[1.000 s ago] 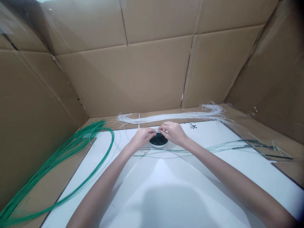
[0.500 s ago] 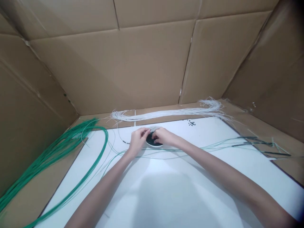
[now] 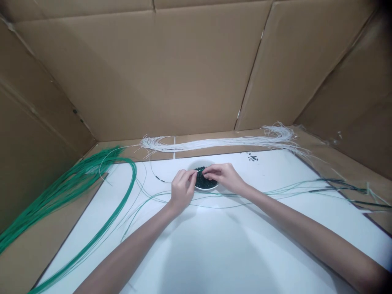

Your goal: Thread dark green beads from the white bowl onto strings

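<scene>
Just above the left rim of a white bowl (image 3: 206, 188), my left hand (image 3: 183, 188) pinches a thin white string (image 3: 150, 163), its tip poking out past the fingers. Dark beads threaded on this string (image 3: 159, 179) lie on the table to the left. My right hand (image 3: 226, 176) is over the bowl's right side, thumb and fingertips pressed together close to the string's tip. They seem to grip a small dark bead, which is too small to see clearly. The bowl holds many loose dark beads (image 3: 206, 181).
A bundle of white strings (image 3: 214, 143) lies along the back. Green strings (image 3: 70, 192) curve down the left. Green strands with dark beaded ends (image 3: 337, 183) stretch to the right. Loose beads (image 3: 252, 157) are scattered at the back. Cardboard walls (image 3: 171, 73) surround the white table (image 3: 214, 245).
My right hand has come up out of the beads, with its fingertips now near the left hand's string tip. The view has tilted down a little.
</scene>
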Tool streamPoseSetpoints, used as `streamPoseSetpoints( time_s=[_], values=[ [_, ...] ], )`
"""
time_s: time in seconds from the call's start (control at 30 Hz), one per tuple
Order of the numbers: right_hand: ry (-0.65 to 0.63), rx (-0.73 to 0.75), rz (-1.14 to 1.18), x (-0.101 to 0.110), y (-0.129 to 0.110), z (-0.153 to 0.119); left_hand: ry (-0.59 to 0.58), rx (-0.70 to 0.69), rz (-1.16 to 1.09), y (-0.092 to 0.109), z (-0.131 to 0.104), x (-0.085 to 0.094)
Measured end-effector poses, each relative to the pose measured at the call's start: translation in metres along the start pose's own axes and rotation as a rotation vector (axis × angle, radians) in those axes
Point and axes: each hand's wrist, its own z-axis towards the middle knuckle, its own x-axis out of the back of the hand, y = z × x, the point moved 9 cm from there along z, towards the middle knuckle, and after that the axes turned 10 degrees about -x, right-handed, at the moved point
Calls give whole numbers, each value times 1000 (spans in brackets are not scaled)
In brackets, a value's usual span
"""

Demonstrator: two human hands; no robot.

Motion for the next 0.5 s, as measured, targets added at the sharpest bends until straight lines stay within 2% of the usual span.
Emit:
streamPoseSetpoints(
  time_s=[0.17, 0.33, 0.5],
  values=[
    [15, -91, 162, 3, 8, 1, 4, -69, 39, 7, 2, 0],
    [30, -56, 214, 7, 9, 1, 1, -97, 59, 9, 2, -1],
    [43, -89, 271, 8, 10, 0, 0, -102, 71, 8, 1, -1]
  ],
)
